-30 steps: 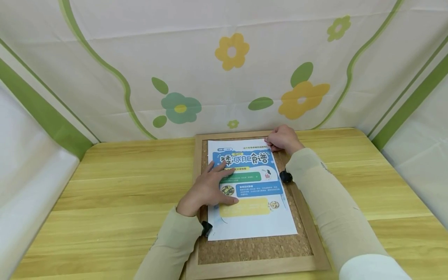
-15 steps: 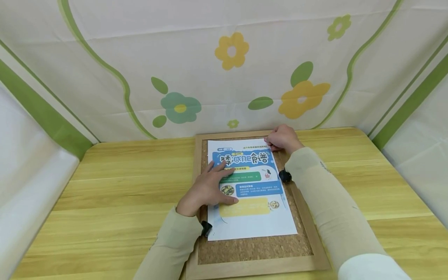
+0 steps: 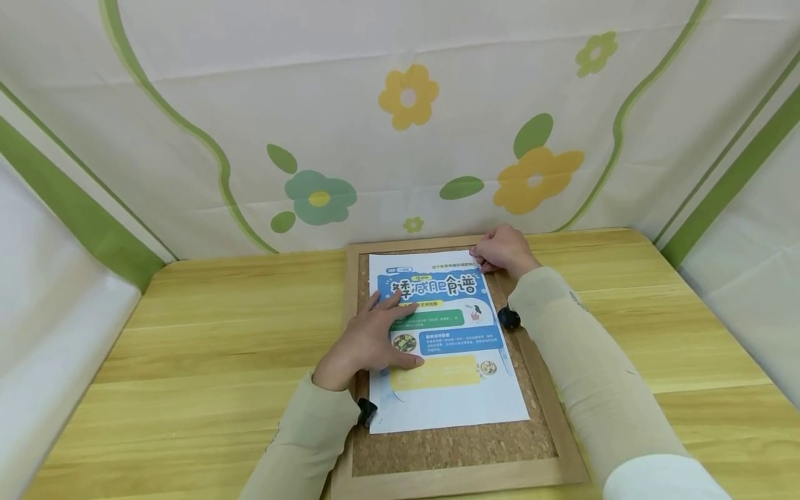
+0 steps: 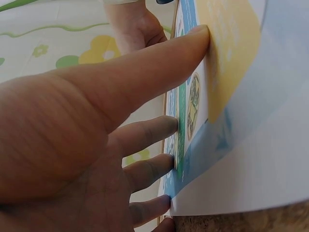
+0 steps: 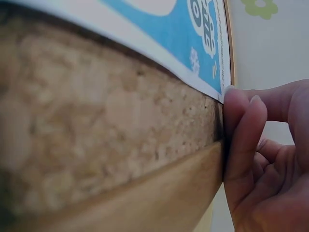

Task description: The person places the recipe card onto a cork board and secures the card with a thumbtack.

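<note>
A printed paper poster [image 3: 450, 406], with blue, green and yellow panels, lies on a wood-framed cork board [image 3: 462, 448]. My left hand [image 3: 369, 337] rests on its left half with fingers spread. In the left wrist view the thumb [image 4: 159, 60] lies across the yellow panel and the other fingertips touch the sheet near its edge. At the poster's top right corner, my right hand [image 3: 505, 250] has its fingers curled. The right wrist view shows thumb and index finger [image 5: 236, 108] pinched together right at that corner; their tips hide it and whatever lies between them.
The board lies on a yellow wood-grain table [image 3: 206, 368], its far edge near a white flower-print cloth [image 3: 350, 118] hanging at the back. More white cloth stands at both sides. Bare cork shows below and right of the sheet. Small black devices [image 3: 509, 318] are on the wrists.
Both hands, the poster and the board keep their places relative to each other. The head view has shifted slightly.
</note>
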{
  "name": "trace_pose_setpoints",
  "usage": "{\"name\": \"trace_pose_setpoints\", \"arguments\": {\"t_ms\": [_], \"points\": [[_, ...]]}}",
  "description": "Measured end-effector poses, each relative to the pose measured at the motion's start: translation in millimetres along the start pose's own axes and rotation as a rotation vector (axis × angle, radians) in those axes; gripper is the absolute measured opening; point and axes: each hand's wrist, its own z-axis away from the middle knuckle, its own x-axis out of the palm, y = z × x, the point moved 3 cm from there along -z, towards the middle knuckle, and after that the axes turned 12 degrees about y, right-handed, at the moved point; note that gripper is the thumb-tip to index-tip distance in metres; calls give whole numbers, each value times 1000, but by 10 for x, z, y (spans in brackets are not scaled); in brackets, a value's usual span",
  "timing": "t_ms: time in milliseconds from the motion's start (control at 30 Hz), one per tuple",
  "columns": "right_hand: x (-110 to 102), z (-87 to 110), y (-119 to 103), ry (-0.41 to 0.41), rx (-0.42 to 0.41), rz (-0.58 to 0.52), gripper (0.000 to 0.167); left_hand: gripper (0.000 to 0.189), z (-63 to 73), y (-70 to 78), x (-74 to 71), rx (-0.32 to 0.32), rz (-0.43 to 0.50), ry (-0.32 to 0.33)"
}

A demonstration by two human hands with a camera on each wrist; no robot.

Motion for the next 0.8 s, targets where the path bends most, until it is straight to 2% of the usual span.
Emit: {"name": "trace_pose_setpoints", "arguments": {"t_ms": [333, 567, 800], "points": [[-11, 13, 11, 2, 6, -112, 19, 91, 9, -10, -21, -7, 13, 1], [-14, -17, 41, 6, 14, -122, 20, 91, -4, -12, -7, -5, 11, -1], [-22, -20, 62, -15, 1, -123, 28, 90, -6, -6, -9, 6, 20, 9]]}}
